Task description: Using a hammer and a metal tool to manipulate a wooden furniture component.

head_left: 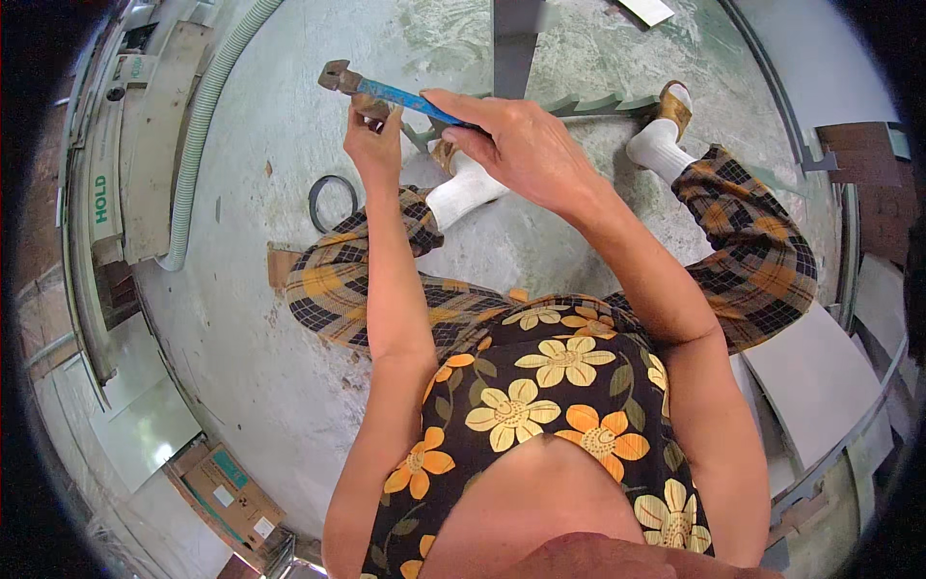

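My right hand (526, 145) is closed around the blue handle of a hammer (400, 97), with its thumb and forefinger along the grip. The worn, rusty hammer head (335, 75) points to the far left. Just below it, my left hand (374, 150) is raised with its fingertips pinched at a small brownish piece (370, 105). What that piece is, I cannot make out, as the fingers and hammer partly cover it. Beyond my hands, a grey-green strip with a toothed edge (598, 104) lies between my feet, partly hidden by my right hand.
A dark grey panel (516, 48) stands at the far middle. On the floor at left are a black ring (333, 203) and a wooden block (280, 268). A ribbed hose (207, 116) runs along the left, a cardboard box (231, 497) stands near left, and pale boards (810, 376) lean at right.
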Available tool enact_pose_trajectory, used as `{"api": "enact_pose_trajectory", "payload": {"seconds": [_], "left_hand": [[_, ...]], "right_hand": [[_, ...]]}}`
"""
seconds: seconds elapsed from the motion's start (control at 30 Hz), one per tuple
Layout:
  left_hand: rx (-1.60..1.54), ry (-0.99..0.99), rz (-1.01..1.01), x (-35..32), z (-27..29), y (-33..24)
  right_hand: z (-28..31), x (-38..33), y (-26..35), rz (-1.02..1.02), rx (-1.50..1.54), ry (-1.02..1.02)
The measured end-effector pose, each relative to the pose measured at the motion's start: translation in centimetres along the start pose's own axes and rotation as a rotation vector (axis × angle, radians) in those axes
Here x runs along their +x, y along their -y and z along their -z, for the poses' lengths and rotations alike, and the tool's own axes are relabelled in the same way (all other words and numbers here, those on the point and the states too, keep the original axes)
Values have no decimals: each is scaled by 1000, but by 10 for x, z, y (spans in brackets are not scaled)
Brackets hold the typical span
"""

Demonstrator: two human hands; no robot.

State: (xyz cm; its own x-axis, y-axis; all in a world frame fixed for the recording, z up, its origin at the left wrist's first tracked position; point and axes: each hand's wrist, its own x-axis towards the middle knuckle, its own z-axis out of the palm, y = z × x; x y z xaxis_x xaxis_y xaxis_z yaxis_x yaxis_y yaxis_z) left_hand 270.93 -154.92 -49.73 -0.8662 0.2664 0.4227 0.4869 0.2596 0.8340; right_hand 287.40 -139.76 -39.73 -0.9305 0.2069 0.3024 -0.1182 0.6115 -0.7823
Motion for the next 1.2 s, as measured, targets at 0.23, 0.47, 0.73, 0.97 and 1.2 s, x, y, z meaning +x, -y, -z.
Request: {"api": "enact_pose_trajectory", "payload": {"seconds": [0.23,0.47,0.73,0.97,1.2], "left_hand": [[-64,-22,5,2,1,2],[-8,10,33,-1,-3,12],[10,71,-15,-5,-10,20],[102,75,40,-7,-14,20],[94,60,15,-14,-21,34]], "right_hand": [[4,0,0,-1,31,-20],[0,0,-6,-8,4,-17],[-1,-4,-8,4,3,-35],[-10,-10,-27,-46,-18,-14],[-27,-13,-36,-21,-6,-74]]}}
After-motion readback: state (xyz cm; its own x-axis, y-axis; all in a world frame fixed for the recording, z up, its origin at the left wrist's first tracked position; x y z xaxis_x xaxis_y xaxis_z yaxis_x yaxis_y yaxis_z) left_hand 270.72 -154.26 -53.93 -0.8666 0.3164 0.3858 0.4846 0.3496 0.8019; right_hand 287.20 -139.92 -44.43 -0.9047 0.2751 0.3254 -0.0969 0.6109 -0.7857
